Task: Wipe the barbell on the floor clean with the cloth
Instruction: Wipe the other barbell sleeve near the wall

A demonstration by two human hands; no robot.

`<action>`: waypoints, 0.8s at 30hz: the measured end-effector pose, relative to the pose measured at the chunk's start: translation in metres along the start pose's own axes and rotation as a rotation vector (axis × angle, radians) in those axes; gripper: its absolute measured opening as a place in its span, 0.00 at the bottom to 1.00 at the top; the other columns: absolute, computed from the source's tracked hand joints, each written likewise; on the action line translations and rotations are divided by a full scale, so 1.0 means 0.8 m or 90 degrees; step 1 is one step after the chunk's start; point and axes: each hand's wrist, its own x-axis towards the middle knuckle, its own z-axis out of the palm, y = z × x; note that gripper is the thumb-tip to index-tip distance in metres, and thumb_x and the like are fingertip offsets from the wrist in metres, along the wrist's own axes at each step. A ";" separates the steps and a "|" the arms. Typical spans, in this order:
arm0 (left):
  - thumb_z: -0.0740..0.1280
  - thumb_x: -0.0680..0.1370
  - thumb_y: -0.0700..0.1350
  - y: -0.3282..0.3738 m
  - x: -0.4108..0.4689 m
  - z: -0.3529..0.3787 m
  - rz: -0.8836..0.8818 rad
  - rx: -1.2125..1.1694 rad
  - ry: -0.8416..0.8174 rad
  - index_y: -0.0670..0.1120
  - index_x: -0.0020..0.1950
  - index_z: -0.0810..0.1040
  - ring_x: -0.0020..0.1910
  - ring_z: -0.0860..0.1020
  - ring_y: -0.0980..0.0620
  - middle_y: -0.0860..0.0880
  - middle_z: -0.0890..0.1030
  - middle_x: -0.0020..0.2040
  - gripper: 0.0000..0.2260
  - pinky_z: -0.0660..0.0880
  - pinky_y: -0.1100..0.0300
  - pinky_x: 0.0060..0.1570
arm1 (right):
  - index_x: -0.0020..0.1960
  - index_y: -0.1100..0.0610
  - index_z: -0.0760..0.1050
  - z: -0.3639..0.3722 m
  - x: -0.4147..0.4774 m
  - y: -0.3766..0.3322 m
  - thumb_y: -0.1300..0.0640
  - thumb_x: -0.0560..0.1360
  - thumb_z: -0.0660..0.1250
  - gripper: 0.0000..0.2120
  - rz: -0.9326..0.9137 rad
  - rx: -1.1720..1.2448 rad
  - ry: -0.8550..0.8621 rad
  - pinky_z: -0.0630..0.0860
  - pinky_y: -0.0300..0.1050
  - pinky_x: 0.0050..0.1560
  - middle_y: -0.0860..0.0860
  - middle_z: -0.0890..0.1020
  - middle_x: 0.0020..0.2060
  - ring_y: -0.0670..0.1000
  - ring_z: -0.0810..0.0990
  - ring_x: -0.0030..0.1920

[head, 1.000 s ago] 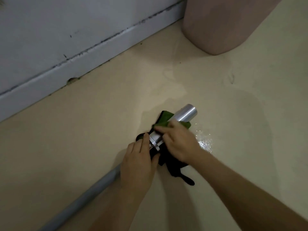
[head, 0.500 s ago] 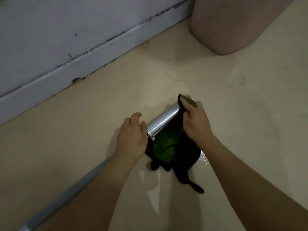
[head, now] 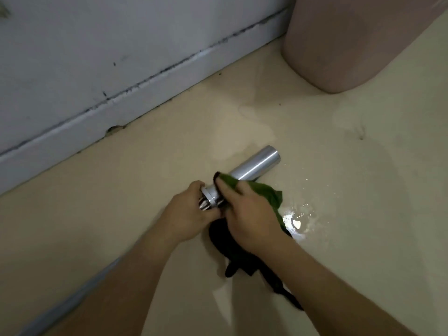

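Observation:
The silver barbell (head: 257, 164) lies slanted on the cream floor, its thick sleeve end pointing up and right. My left hand (head: 188, 215) grips the bar at the collar, just behind the sleeve. My right hand (head: 249, 214) presses the green and black cloth (head: 266, 195) onto the near part of the sleeve. The cloth's dark tail trails on the floor under my right forearm. The thin grey shaft runs down to the lower left, mostly hidden by my left arm.
A grey wall with a scuffed baseboard (head: 121, 110) runs along the upper left. A large pink rounded container (head: 351, 42) stands at the upper right. A wet shiny patch (head: 294, 223) glints on the floor right of the cloth.
My right hand has slid the cloth back from the sleeve's far tip toward the collar, uncovering the sleeve end. My left hand stays on the collar.

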 end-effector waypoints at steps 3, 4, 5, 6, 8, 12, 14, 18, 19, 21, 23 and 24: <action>0.71 0.67 0.56 -0.006 0.001 0.001 -0.025 -0.026 -0.092 0.52 0.56 0.72 0.46 0.79 0.51 0.51 0.80 0.48 0.20 0.75 0.55 0.48 | 0.73 0.47 0.60 -0.015 -0.006 0.026 0.53 0.77 0.58 0.25 -0.031 -0.048 0.040 0.75 0.46 0.42 0.54 0.71 0.57 0.55 0.76 0.46; 0.72 0.68 0.56 -0.009 0.001 0.003 -0.029 -0.024 -0.114 0.51 0.55 0.72 0.46 0.78 0.51 0.50 0.80 0.48 0.19 0.74 0.56 0.46 | 0.73 0.48 0.62 -0.022 0.005 0.049 0.53 0.77 0.58 0.24 0.019 -0.058 0.089 0.75 0.47 0.43 0.56 0.69 0.58 0.58 0.76 0.46; 0.72 0.68 0.57 -0.010 0.002 0.002 -0.029 -0.018 -0.129 0.50 0.54 0.73 0.46 0.78 0.50 0.50 0.79 0.47 0.19 0.73 0.57 0.44 | 0.73 0.51 0.63 -0.030 0.016 0.070 0.53 0.78 0.58 0.23 0.073 -0.071 0.123 0.75 0.48 0.44 0.58 0.68 0.58 0.60 0.75 0.46; 0.71 0.67 0.59 -0.010 0.002 0.002 -0.024 0.009 -0.134 0.49 0.53 0.73 0.46 0.77 0.49 0.50 0.78 0.48 0.21 0.71 0.58 0.44 | 0.73 0.53 0.63 -0.037 0.024 0.084 0.53 0.78 0.58 0.23 0.112 -0.083 0.146 0.75 0.49 0.44 0.59 0.66 0.59 0.60 0.75 0.45; 0.63 0.62 0.66 -0.009 0.001 0.001 0.017 0.137 -0.090 0.48 0.57 0.73 0.51 0.69 0.49 0.50 0.71 0.53 0.31 0.64 0.60 0.48 | 0.73 0.55 0.61 -0.034 0.023 0.088 0.54 0.79 0.57 0.23 0.133 -0.085 0.162 0.77 0.50 0.46 0.60 0.65 0.62 0.60 0.74 0.48; 0.60 0.66 0.61 -0.003 -0.015 0.020 0.150 0.168 0.055 0.48 0.71 0.66 0.59 0.69 0.46 0.46 0.68 0.63 0.36 0.63 0.63 0.54 | 0.73 0.57 0.61 -0.007 -0.015 0.039 0.56 0.77 0.59 0.24 0.052 -0.021 0.117 0.77 0.52 0.52 0.60 0.61 0.68 0.60 0.71 0.59; 0.68 0.70 0.54 -0.005 -0.020 0.028 0.129 0.123 0.079 0.47 0.72 0.63 0.59 0.73 0.47 0.47 0.70 0.64 0.33 0.68 0.62 0.53 | 0.72 0.58 0.63 -0.002 -0.024 0.037 0.57 0.77 0.59 0.23 -0.046 -0.025 0.073 0.76 0.51 0.56 0.60 0.62 0.69 0.59 0.69 0.62; 0.65 0.72 0.60 -0.011 -0.023 0.019 0.111 0.174 0.070 0.48 0.66 0.65 0.50 0.77 0.48 0.51 0.77 0.54 0.27 0.74 0.54 0.49 | 0.74 0.58 0.60 -0.013 0.004 0.084 0.57 0.80 0.55 0.23 0.091 -0.021 0.167 0.69 0.50 0.63 0.60 0.57 0.73 0.62 0.67 0.66; 0.64 0.72 0.62 -0.011 -0.022 0.015 0.113 0.187 0.059 0.49 0.61 0.67 0.46 0.78 0.49 0.52 0.78 0.49 0.24 0.75 0.52 0.45 | 0.75 0.58 0.57 -0.012 0.010 0.086 0.57 0.80 0.54 0.24 0.156 0.008 0.190 0.68 0.50 0.64 0.60 0.54 0.75 0.63 0.66 0.67; 0.61 0.71 0.65 -0.009 -0.017 0.008 0.092 0.181 0.032 0.49 0.54 0.68 0.42 0.78 0.50 0.53 0.78 0.44 0.23 0.75 0.51 0.44 | 0.76 0.58 0.54 0.000 0.012 0.064 0.58 0.80 0.53 0.25 0.210 0.033 0.196 0.70 0.52 0.61 0.60 0.50 0.76 0.65 0.67 0.67; 0.59 0.70 0.64 -0.007 -0.008 0.005 0.035 0.110 0.021 0.47 0.57 0.70 0.47 0.78 0.48 0.50 0.81 0.49 0.24 0.75 0.50 0.50 | 0.75 0.60 0.56 0.017 0.001 0.030 0.60 0.78 0.54 0.26 0.110 0.016 0.145 0.73 0.52 0.55 0.61 0.52 0.75 0.65 0.71 0.61; 0.60 0.71 0.62 -0.006 -0.003 0.003 0.003 0.080 0.021 0.47 0.61 0.70 0.52 0.78 0.46 0.48 0.80 0.54 0.25 0.73 0.50 0.54 | 0.75 0.60 0.57 0.023 -0.008 0.018 0.60 0.76 0.54 0.27 0.030 -0.003 0.094 0.73 0.52 0.53 0.61 0.53 0.75 0.64 0.73 0.57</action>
